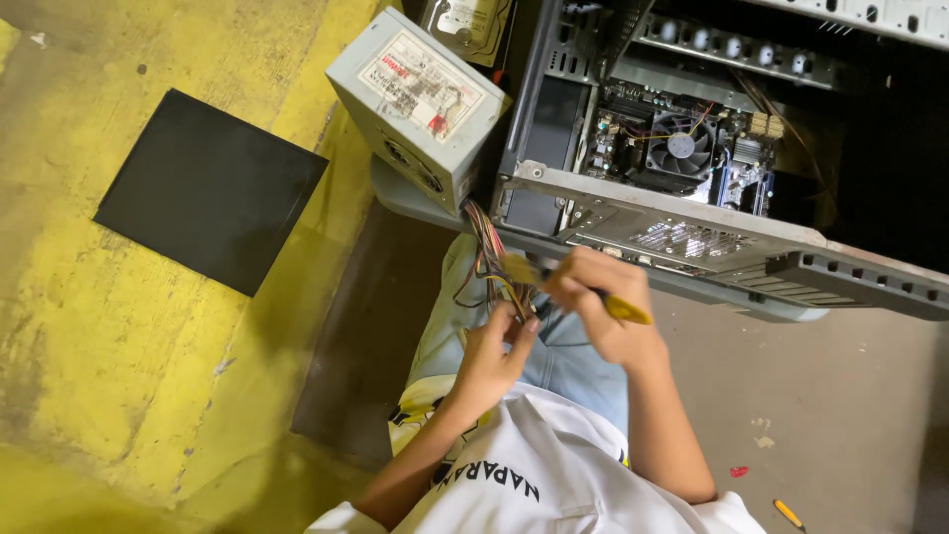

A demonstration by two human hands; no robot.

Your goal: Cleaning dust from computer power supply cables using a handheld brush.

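- Head view: left hand (491,356) pinches the wire bundle (486,252) hanging from the grey power supply (420,104), over the lap.
- Right hand (598,302) grips a yellow-handled tool (618,309) at the wires.
- Best kept: bundle taut, tool tip clear of fingers.
- Open computer case (682,213) crowds right; black panel (210,188) lies left on the floor.

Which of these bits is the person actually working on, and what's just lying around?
In hand:
left hand on the bundle of coloured wires
right hand holding a yellow-handled tool
grey power supply box
open computer case

Lying about:
black square panel
small yellow tool on the floor
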